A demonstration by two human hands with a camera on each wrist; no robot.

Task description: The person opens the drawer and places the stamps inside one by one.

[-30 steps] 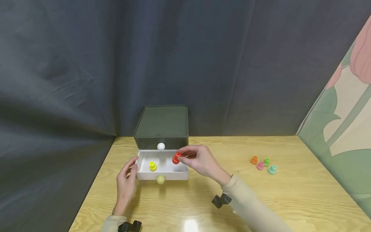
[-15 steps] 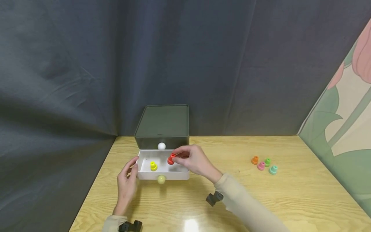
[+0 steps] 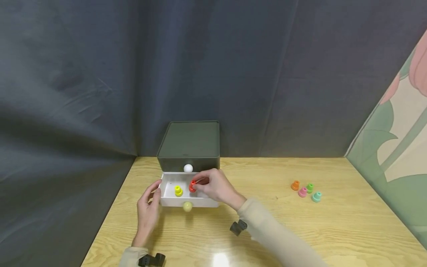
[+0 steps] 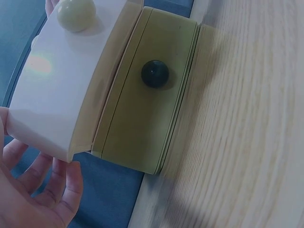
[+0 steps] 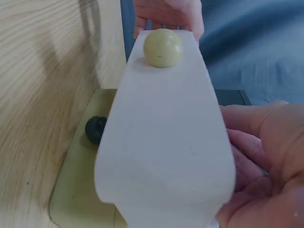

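Note:
My right hand [image 3: 217, 187] pinches a small red stepped cone [image 3: 192, 186] between thumb and fingertips, low inside the white drawer [image 3: 186, 202]. A yellow stepped cone [image 3: 178, 191] stands upright in the drawer, left of the red one. I cannot tell whether the red cone touches the drawer floor. My left hand [image 3: 148, 213] holds the drawer's left end; the left wrist view shows its curved fingers [image 4: 52, 183] against that end. In the right wrist view the drawer front [image 5: 164, 123] hides the cones and part of my right hand [image 5: 266, 156].
The pulled-out drawer belongs to a dark green drawer box [image 3: 188, 141], whose other drawer, with a white knob [image 3: 188, 168], is closed. Orange [image 3: 295, 185], pink [image 3: 302, 192], green [image 3: 310, 188] and turquoise [image 3: 316, 197] cones stand on the wooden table [image 3: 267, 230] at right. A dark curtain hangs behind.
My right hand has moved left and lower into the drawer with the red cone, bringing it close to the yellow one. My left hand has stayed at the drawer's left end.

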